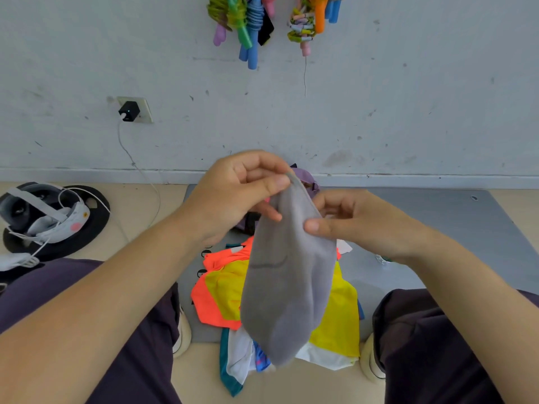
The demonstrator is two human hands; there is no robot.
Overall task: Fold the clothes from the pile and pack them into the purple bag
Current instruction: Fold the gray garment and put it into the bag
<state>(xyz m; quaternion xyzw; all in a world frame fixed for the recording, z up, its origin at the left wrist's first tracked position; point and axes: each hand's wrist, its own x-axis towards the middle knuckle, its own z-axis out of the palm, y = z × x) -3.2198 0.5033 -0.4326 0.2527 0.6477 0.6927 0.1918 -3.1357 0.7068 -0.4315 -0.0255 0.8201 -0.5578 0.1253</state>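
A grey garment (287, 284) was held up in front of the person, hanging down over the pile of clothes (221, 295) on the grey mat (423, 228). Its top edge was pinched between the thumb and curled fingers of the left hand (233, 196). Its right edge, lower down, was pinched by the thumb and bent fingers of the right hand (350, 220). The purple bag (306, 177) was seen only in part, behind the hands and close to the wall. Orange, yellow, white and teal pieces were counted in the pile. A headset (43, 214) was lying on the floor well to the left.
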